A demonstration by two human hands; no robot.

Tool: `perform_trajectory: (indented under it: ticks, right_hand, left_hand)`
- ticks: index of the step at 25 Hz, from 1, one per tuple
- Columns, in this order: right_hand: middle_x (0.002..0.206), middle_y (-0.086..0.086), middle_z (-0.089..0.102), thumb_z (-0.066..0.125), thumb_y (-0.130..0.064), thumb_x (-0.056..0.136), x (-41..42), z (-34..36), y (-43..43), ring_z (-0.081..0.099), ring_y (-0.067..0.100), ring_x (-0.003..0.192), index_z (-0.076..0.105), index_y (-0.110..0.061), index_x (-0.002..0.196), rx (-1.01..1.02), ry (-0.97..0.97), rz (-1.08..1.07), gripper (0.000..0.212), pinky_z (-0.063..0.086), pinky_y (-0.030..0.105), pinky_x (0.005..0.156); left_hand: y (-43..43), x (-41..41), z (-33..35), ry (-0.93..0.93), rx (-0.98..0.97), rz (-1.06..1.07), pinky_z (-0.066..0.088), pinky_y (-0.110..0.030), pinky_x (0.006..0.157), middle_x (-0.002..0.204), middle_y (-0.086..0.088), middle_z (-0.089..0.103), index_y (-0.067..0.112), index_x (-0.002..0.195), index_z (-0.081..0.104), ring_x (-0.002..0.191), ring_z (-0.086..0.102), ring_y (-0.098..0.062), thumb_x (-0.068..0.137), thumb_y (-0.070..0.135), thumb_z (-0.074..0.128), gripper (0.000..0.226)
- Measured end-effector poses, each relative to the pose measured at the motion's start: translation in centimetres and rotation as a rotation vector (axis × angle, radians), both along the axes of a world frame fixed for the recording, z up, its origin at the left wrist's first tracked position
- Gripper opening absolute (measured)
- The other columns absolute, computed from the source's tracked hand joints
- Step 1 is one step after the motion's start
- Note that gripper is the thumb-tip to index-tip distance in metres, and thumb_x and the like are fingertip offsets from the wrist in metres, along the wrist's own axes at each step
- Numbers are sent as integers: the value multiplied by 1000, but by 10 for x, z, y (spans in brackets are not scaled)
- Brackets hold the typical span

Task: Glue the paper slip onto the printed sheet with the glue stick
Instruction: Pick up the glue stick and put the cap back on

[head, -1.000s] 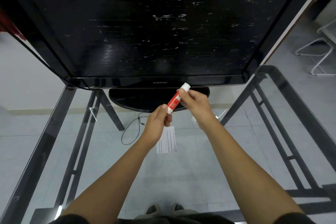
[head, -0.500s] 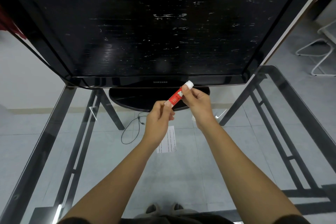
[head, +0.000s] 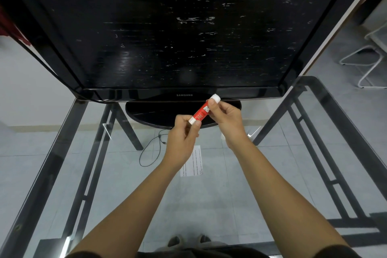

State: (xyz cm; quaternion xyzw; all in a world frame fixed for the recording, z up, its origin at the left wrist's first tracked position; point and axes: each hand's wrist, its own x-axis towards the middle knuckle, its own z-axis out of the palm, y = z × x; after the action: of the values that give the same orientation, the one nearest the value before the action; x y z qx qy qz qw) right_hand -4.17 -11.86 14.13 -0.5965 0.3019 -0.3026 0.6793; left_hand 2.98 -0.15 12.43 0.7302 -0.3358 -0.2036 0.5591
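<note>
Both hands hold a red glue stick (head: 201,112) with white ends above the glass table. My right hand (head: 225,118) grips its upper part near the far white end. My left hand (head: 184,135) pinches the lower white end between thumb and fingers. The stick is tilted, its far end pointing up and to the right. A white printed sheet (head: 194,164) lies flat on the glass just below my left wrist, which partly covers it. No separate paper slip is visible.
A large black monitor (head: 167,27) on an oval base (head: 150,115) stands at the back of the glass table (head: 230,195). Dark metal frame bars (head: 326,165) run under the glass on both sides. A thin cable (head: 150,153) lies on the floor below.
The glue stick has tilted flatter and risen slightly. My left hand has shifted its pinch on the lower white end; my right hand keeps its grip.
</note>
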Motion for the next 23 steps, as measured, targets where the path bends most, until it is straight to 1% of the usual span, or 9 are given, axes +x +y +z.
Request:
perform_trajectory:
  ticks: [4, 8, 10, 12, 14, 15, 17, 20, 23]
  right_hand:
    - [75, -13, 71, 63, -46, 80, 0, -1, 2, 67, 1, 86, 70, -30, 76, -2, 10, 15, 18, 47, 6, 67]
    - [73, -10, 70, 62, -34, 85, 1, 0, 3, 67, 2, 81, 71, -26, 76, -3, -27, 52, 15, 48, 8, 69]
    - [73, -9, 68, 62, -32, 86, 1, 1, 2, 66, 3, 80, 71, -24, 77, -10, -33, 68, 15, 49, 10, 71]
    - [74, -9, 70, 62, -37, 84, 0, 2, 1, 67, 4, 83, 71, -25, 77, -7, -27, 46, 16, 49, 10, 72]
    - [77, -9, 71, 62, -41, 82, -1, 3, -1, 67, 5, 86, 71, -27, 77, -10, -24, 28, 18, 48, 9, 71]
    - [76, -10, 71, 62, -42, 81, -2, 3, -1, 67, 4, 86, 71, -28, 76, -9, -26, 29, 17, 48, 9, 70]
    - [75, -14, 71, 61, -42, 82, -2, 4, 1, 67, 1, 85, 71, -29, 76, -10, -20, 41, 16, 48, 7, 68]
    - [75, -11, 71, 59, -37, 86, 0, 2, 2, 67, 2, 86, 69, -24, 82, -11, -14, 52, 17, 48, 8, 70]
    - [79, -6, 69, 59, -33, 88, 0, 3, 1, 67, 3, 84, 69, -21, 83, -2, -20, 54, 16, 48, 10, 71]
  left_hand:
    - [-3, 3, -1, 23, 86, 15, 41, -9, 49, 60, 7, 57, 20, 83, 54, 54, 53, -3, 97, 44, 29, 37]
    - [-7, 9, 16, 1001, 67, 6, 28, -20, 33, 38, 6, 35, 17, 57, 47, 33, 29, -8, 96, 43, 31, 49]
    - [-8, 10, 21, 1242, 72, -22, 26, -18, 33, 39, 5, 36, 17, 57, 49, 32, 28, -8, 94, 52, 32, 54]
    - [-8, 7, 21, 978, 107, 3, 37, -21, 40, 55, -2, 55, 19, 80, 55, 39, 44, -11, 91, 61, 30, 50]
    - [-5, 2, 14, 360, 79, 16, 46, -22, 54, 82, -3, 65, 25, 96, 48, 58, 59, -11, 90, 55, 39, 32]
    - [-2, 2, 9, 70, 63, 3, 47, -20, 56, 84, 1, 64, 26, 97, 47, 64, 60, -9, 90, 50, 44, 26]
    - [3, 5, 1, -149, 46, -5, 46, -15, 53, 75, 5, 61, 25, 93, 49, 65, 59, -7, 92, 45, 43, 21]
    - [-2, 7, -1, 63, 50, -18, 41, -11, 46, 55, 7, 57, 24, 77, 53, 50, 52, -4, 95, 47, 34, 35]
    - [-8, 14, 9, 842, 29, -75, 29, -19, 34, 40, 5, 40, 18, 60, 51, 36, 32, -9, 93, 49, 36, 48]
